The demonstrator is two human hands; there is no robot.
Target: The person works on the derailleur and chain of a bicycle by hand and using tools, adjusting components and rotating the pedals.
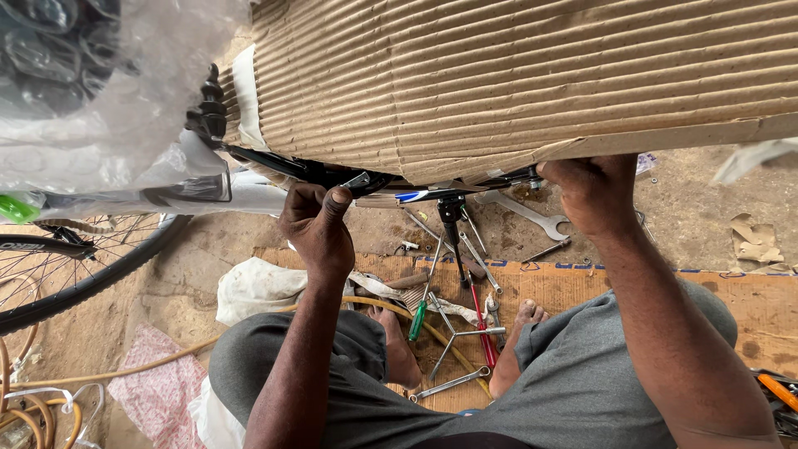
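The corrugated cardboard (515, 75) wrapped over the bicycle was light brown, ribbed in fine parallel lines. Under it ran a black frame tube (283, 165) with a white band of wrapping (248, 91) beside it. The bubble wrap (125, 91) was clear and milky. One screwdriver (418, 316) had a green handle, another (480, 328) a red one; the spanner (532, 214) was bare grey metal. The shorts (573, 382) were plain grey. A cloth (162, 387) at the floor's near left corner was pink with a pale print, the rag (253, 287) white, the hose (141, 366) yellow, the wheel's tyre (100, 274) black.
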